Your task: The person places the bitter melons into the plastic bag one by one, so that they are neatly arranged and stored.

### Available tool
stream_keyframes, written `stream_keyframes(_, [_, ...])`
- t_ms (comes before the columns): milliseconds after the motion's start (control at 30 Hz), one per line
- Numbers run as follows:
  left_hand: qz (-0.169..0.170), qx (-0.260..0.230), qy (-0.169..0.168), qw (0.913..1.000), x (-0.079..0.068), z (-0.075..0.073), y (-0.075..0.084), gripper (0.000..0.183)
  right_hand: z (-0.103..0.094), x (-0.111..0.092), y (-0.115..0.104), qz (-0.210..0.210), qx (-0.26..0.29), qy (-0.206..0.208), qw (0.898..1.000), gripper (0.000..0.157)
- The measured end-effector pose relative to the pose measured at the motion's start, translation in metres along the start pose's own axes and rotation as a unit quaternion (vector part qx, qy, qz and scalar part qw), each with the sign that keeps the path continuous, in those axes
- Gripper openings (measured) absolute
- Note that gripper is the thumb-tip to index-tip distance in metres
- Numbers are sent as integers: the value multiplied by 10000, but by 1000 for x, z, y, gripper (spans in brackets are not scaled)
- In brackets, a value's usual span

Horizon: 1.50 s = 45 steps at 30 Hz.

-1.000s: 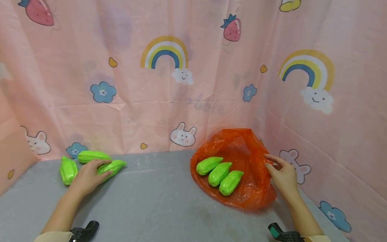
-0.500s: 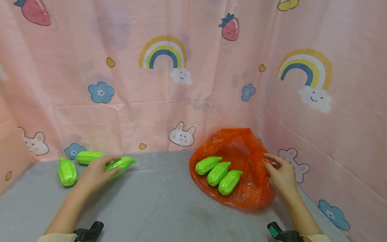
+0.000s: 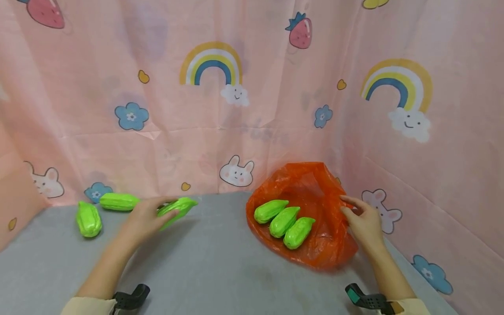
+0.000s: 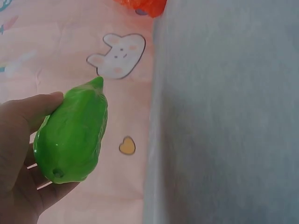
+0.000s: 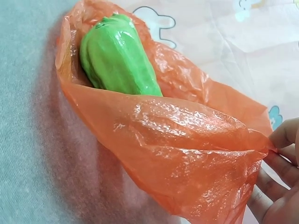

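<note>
My left hand [image 3: 146,221] holds a glossy green ribbed gourd with a pointed tip [image 3: 180,209], raised over the table. In the left wrist view, thumb and fingers wrap the gourd [image 4: 72,135] from its side. On the right lies an orange plastic bag [image 3: 330,256], its mouth spread wide. Three similar green gourds [image 3: 284,222] rest inside it, side by side. The bag's right edge is pinched by my right hand [image 3: 367,223]. In the right wrist view the bag's near wall [image 5: 182,172] hides most of its contents, and one gourd [image 5: 117,56] shows.
Two more green gourds lie at the back left, one lengthwise along the curtain [image 3: 119,201] and one pointing away [image 3: 89,219]. The grey table [image 3: 212,262] meets a pink printed curtain [image 3: 275,100] at the back and right.
My left hand has lifted the gourd away from the other two and carried it rightward. The right hand keeps its pinch on the bag; the bag stays put.
</note>
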<state>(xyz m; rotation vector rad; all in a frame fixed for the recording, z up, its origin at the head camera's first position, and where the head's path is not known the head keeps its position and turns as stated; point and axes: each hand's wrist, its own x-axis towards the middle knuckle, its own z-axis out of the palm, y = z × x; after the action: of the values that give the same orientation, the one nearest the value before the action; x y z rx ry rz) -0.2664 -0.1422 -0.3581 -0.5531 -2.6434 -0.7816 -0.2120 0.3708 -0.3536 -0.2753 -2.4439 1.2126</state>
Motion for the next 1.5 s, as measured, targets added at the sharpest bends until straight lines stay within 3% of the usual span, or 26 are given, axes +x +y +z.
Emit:
stream_keyframes(533, [33,-152,140,9998,28,26,49,39,-1,-1,-4,-120,-9,27,9999,40])
stream_keyframes(767, [-45,-479,158,9987,45,39,75,41,-4,0,-6,-97,-115,-2,9999,41])
stream_keyframes(1000, [-231,-1019,355,9939,61,61,94,38,-2,-1,-6,-56,-78,-82,9999,41])
stream_keyframes(1233, [-66,-1210,368,9920,72,83,109,38,0,-1,-4,-36,-56,-81,9999,40])
stream_keyframes(1367, [-180,-1618,484,9855,78,92,117,38,0,-2,-3,8,6,-93,10000,41])
stream_keyframes(1500, [-283,-2342,703,9692,85,99,124,33,0,-2,-3,-13,55,-79,10000,40])
